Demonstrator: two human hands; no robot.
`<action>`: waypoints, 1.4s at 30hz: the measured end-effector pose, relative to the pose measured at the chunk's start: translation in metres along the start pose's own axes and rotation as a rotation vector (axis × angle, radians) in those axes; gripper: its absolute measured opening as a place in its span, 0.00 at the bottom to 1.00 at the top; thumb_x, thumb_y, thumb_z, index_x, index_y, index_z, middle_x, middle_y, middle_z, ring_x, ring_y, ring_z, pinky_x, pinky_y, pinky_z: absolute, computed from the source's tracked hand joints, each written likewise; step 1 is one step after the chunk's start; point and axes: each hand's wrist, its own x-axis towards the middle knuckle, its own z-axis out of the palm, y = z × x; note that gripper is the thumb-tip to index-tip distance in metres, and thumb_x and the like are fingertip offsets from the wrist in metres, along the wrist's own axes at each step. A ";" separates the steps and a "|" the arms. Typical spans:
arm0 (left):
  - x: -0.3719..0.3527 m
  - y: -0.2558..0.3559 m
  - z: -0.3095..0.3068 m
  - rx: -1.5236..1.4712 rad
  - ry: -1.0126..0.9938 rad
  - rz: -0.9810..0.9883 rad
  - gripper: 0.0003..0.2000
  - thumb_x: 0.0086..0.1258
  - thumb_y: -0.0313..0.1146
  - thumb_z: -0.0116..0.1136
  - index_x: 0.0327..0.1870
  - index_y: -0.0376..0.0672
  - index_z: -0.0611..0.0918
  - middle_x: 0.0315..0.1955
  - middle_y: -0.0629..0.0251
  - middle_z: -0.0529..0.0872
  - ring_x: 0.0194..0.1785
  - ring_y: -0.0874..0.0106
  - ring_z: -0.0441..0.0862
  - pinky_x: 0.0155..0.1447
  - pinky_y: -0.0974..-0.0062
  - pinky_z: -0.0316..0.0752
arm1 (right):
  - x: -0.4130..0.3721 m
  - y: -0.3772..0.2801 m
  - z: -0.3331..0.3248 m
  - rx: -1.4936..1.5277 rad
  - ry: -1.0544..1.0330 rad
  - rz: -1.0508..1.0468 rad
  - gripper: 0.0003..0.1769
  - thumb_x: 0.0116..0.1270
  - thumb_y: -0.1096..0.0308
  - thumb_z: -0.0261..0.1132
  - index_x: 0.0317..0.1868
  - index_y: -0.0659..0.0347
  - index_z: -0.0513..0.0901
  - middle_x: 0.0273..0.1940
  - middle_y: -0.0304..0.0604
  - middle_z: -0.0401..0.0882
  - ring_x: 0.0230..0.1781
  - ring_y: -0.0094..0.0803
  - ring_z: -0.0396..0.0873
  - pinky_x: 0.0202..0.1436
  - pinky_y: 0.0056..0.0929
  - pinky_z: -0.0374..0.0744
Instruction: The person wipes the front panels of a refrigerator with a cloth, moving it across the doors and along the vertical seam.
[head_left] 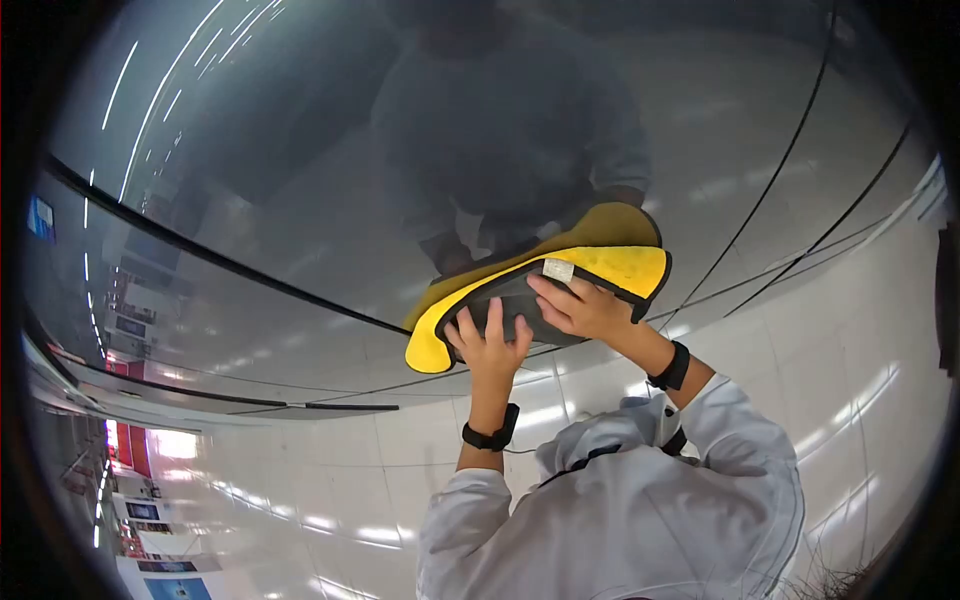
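Head view: left hand [488, 345] and right hand [582, 308] both spread flat, fingers wide, pressing the yellow-grey cloth [612, 266] against the glossy dark panel [300, 200]. I'd keep palms flat and pressure even so the cloth's edge doesn't fold.

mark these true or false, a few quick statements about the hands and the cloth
1. The left hand and the right hand both rest on the yellow and grey cloth. True.
2. The cloth lies on a wooden table. False: it is pressed against a glossy dark reflective panel.
3. Each wrist wears a black wristband. True.
4. The left hand holds a spray bottle. False: it lies open, fingers spread, on the cloth.
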 end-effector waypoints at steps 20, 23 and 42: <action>0.114 0.090 0.016 0.068 0.229 0.163 0.20 0.49 0.39 0.53 0.43 0.41 0.74 0.53 0.66 0.66 0.55 0.54 0.61 0.48 0.59 0.66 | -0.003 0.098 -0.066 -0.261 0.208 0.130 0.27 0.45 0.53 0.62 0.47 0.53 0.72 0.51 0.52 0.62 0.48 0.45 0.60 0.49 0.38 0.63; 0.117 0.086 0.016 0.073 0.165 0.161 0.25 0.54 0.41 0.48 0.54 0.41 0.65 0.57 0.40 0.54 0.57 0.44 0.54 0.55 0.49 0.56 | 0.006 0.099 -0.071 -0.259 0.193 0.114 0.27 0.46 0.52 0.61 0.47 0.54 0.71 0.52 0.52 0.61 0.49 0.46 0.59 0.49 0.38 0.62; 0.120 0.068 -0.001 -0.015 0.175 0.269 0.28 0.48 0.41 0.57 0.52 0.42 0.68 0.56 0.44 0.56 0.56 0.47 0.59 0.54 0.47 0.59 | 0.021 0.075 -0.062 -0.224 0.281 0.203 0.27 0.43 0.54 0.63 0.47 0.50 0.74 0.50 0.48 0.66 0.47 0.43 0.62 0.49 0.34 0.62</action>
